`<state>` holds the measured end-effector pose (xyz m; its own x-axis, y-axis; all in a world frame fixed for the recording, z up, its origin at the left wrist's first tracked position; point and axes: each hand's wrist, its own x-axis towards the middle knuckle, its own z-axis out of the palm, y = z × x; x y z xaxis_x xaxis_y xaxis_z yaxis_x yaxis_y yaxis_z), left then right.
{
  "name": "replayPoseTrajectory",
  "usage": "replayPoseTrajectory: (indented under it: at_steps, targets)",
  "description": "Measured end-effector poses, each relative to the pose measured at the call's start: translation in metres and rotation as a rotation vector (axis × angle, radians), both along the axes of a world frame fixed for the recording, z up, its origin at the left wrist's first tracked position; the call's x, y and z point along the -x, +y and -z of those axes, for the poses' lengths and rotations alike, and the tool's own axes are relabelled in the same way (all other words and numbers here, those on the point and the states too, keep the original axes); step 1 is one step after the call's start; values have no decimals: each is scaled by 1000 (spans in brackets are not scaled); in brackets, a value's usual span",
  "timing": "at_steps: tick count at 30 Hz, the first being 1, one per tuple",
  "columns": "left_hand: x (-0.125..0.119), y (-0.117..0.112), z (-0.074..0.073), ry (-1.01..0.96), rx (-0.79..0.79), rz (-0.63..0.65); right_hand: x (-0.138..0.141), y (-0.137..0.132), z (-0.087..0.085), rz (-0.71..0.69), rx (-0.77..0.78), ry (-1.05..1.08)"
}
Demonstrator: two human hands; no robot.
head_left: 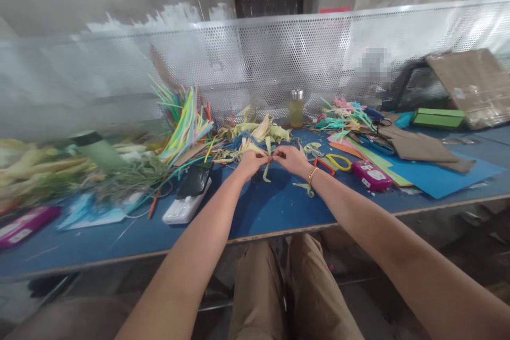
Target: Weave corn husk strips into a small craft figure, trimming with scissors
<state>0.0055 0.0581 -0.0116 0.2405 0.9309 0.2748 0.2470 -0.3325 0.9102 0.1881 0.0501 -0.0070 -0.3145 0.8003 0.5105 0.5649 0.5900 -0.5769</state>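
Over the blue table (pixel 274 207), my left hand (pixel 250 162) and my right hand (pixel 290 159) meet, fingers pinched on a pale yellow-green husk strip (pixel 266 170) that hangs down between them. A gold bracelet (pixel 312 175) sits on my right wrist. Just behind my hands lies a pile of dried husk leaves (pixel 258 135) with blue threads in it.
Bright pipe cleaners (pixel 185 117) fan up at the left near a black phone on a white box (pixel 189 196). Yellow and red scissors (pixel 332 162), a pink case (pixel 371 174), coloured paper sheets (pixel 434 175), a jar (pixel 296 109) and a perforated metal screen (pixel 279 58) lie beyond.
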Motion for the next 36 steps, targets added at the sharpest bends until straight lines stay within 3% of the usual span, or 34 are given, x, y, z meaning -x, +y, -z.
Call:
replayPoseTrajectory:
  at_steps: [10, 18, 30, 36]
  targets:
    - [2, -2, -6, -73, 169, 19, -3, 4, -2, -13, 47, -8]
    - [12, -3, 1, -269, 284, 61, 1, 5, 5, -33, 102, 81]
    - [20, 2, 2, 42, -42, -78, 4, 3, 6, -76, 124, 163]
    - [20, -4, -8, 207, -201, -21, 5, 4, 7, -92, 117, 159]
